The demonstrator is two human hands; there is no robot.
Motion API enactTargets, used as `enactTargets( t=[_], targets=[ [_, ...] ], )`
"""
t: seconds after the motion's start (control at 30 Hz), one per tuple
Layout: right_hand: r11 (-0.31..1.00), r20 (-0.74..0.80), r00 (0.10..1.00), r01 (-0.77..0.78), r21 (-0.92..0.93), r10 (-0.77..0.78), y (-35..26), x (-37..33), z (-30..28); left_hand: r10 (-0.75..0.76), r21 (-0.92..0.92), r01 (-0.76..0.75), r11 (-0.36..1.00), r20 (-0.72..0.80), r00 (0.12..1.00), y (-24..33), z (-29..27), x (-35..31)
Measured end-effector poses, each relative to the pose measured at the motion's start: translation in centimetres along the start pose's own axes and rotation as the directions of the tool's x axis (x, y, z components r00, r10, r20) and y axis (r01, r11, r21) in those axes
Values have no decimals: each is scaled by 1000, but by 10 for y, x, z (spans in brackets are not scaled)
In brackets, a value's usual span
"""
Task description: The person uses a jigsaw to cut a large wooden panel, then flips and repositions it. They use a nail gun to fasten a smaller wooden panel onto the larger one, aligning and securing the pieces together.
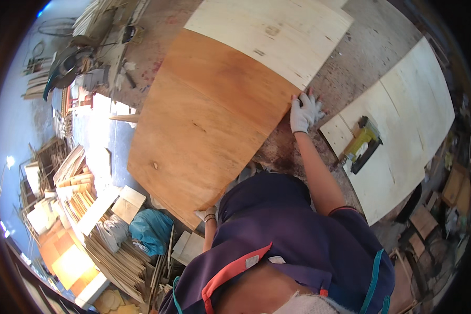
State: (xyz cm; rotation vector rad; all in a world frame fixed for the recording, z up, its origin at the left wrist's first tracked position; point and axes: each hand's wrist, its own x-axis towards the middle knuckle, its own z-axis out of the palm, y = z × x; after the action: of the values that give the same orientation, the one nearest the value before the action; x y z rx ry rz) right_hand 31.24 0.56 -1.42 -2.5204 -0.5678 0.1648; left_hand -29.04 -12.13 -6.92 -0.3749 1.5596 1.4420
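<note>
A large orange-brown plywood sheet [209, 110] lies in front of me, its near left corner reaching past the work surface. Its far edge meets a pale plywood sheet [277, 36]. My right hand [305, 114], in a white glove with bare fingertips, rests with fingers spread at the corner where the two sheets meet. Low down beside my body, my left hand [208, 213] grips the brown sheet's near edge, its fingers partly hidden. To the right, a yellow-green and black nail gun [362, 145] lies on another pale board [403, 125].
The worn, stained table [345, 68] shows between the boards. Stacked wood strips [115, 261] and a blue plastic bag [150, 231] are on the lower left. Wood offcuts [424, 222] clutter the lower right. Tools and cables [70, 65] crowd the far left.
</note>
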Motion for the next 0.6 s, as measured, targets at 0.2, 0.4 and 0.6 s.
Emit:
enactTargets(
  t=[0.2, 0.4, 0.6],
  targets=[
    [1000, -19, 1000, 11, -8, -11, -3, 3, 6, -21, -134, 23, 991, 21, 1000, -2, -8, 17],
    [1000, -17, 1000, 12, 7, -12, -5, 6, 2, 1, -79, -4, 997, -31, 1000, -4, 8, -1],
    [999, 3, 1000, 0, 40, 0, -6, 6, 3, 216, 332, -156, 930, -151, 965, 2, 32, -35]
  ],
)
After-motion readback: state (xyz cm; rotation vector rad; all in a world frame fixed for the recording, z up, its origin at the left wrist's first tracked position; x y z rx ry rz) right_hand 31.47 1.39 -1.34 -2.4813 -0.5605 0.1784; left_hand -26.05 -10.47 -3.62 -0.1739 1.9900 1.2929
